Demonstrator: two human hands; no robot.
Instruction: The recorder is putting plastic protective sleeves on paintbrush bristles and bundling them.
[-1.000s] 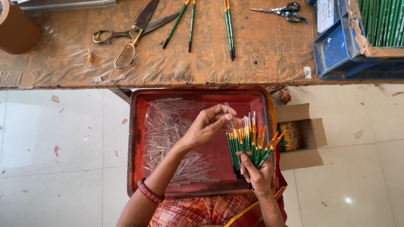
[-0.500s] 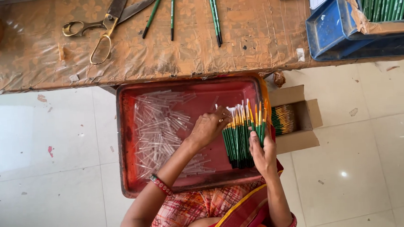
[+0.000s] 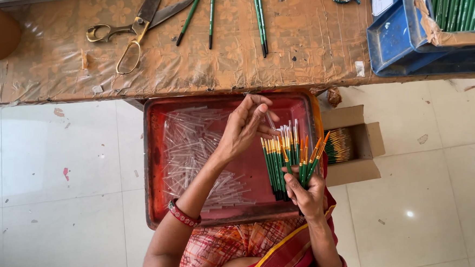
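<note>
Over red tray (image 3: 154, 154): right hand (image 3: 305, 192) grips paintbrush bundle (image 3: 287, 158), few capped; left hand (image 3: 242, 128) pinches clear cap (image 3: 270, 119); many caps (image 3: 195, 152) left.

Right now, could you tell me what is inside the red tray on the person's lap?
The red tray holds a heap of clear plastic tubes. The left hand and the brush bundle cover its right part, so anything beneath them is hidden.

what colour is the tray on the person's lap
Red tray, seen in the head view.
</note>
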